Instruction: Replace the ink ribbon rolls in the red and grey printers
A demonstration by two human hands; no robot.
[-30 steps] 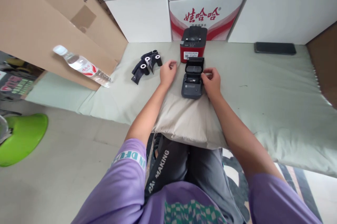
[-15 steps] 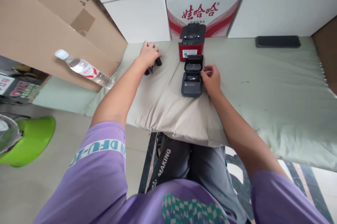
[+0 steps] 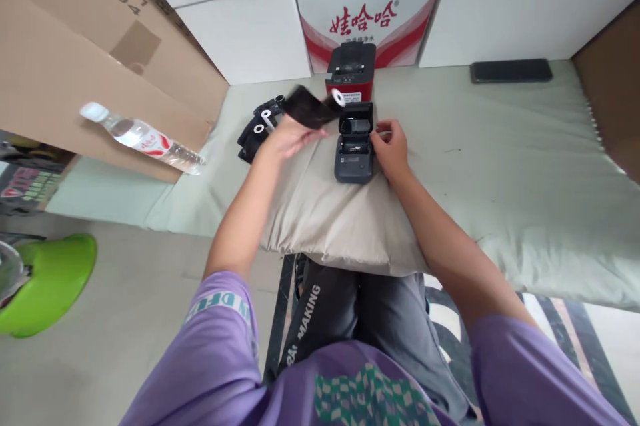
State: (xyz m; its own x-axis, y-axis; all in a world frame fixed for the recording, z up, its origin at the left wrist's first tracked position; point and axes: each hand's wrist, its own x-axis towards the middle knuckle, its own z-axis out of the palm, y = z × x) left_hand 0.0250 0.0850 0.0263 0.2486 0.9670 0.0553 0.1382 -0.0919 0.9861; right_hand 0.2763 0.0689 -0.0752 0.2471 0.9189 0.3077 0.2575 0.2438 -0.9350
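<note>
Dark grey plastic marks the small printer (image 3: 354, 158) at the centre of the frame, lid raised, sitting on a beige cushion (image 3: 345, 226) that overlaps a pale green mat (image 3: 525, 166). The right hand (image 3: 390, 149) rests against the printer's right side, fingers curled at the edge of the open lid; it grips nothing that can be lifted out of view, only steadying the body. The left hand (image 3: 289, 139), just left of the printer, is closed around a black wrapped roll (image 3: 315, 106) (its white core shows at the tip, blurred), held in the air above the cushion and pointing toward the open compartment, close to it but not inside. Further left, on the mat, lies a pile of more black rolls (image 3: 257, 129), white cores showing. Behind the printer, touching the wall of boxes, stands a red printer (image 3: 350, 71) with a black top. A white carton with red lettering (image 3: 365, 16) stands directly behind it. A phone (image 3: 510, 71) lies flat in the upper right. At the left of the frame a water bottle (image 3: 143, 139) leans on brown cardboard (image 3: 75, 73), and a green stool (image 3: 47, 283) sits in the lower left corner.
</note>
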